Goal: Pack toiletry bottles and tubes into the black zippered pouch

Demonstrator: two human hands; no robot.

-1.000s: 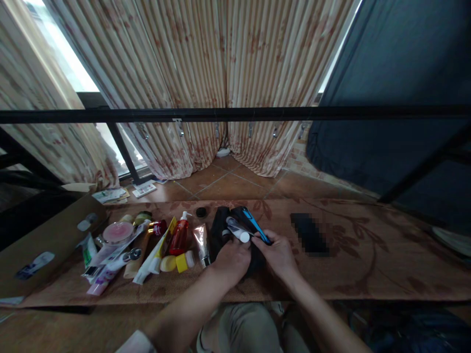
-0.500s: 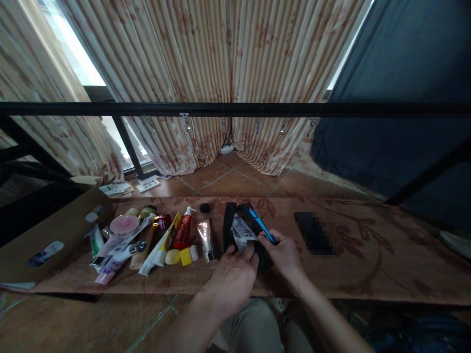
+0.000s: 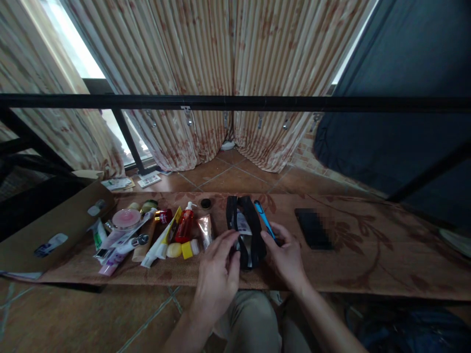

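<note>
A small black pouch (image 3: 258,248) lies unzipped on the cloth-covered table, its mouth spread apart. White printed packaging (image 3: 243,223) shows inside it. My left hand (image 3: 219,267) is closed on the pouch's near left edge, thumb and fingers pinching the rim. My right hand (image 3: 287,255) grips a slim blue-and-black stick-like item (image 3: 264,218) just right of the pouch; its exact kind is unclear. The right thumb is close to the pouch's side. Left of the pouch stand or lie a shiny rose-gold tube (image 3: 205,229) and a red pump bottle (image 3: 185,223).
Several cosmetic tubes and jars, among them a pink round container (image 3: 126,218), crowd the table's left side beside a cardboard box (image 3: 22,240). A dark, blurred phone-like slab (image 3: 312,229) lies to the right. A black rail (image 3: 235,102) runs beyond the table.
The blue item has moved off the pouch to its right side with my right hand. My left hand has drawn back from inside the pouch to its near left rim.
</note>
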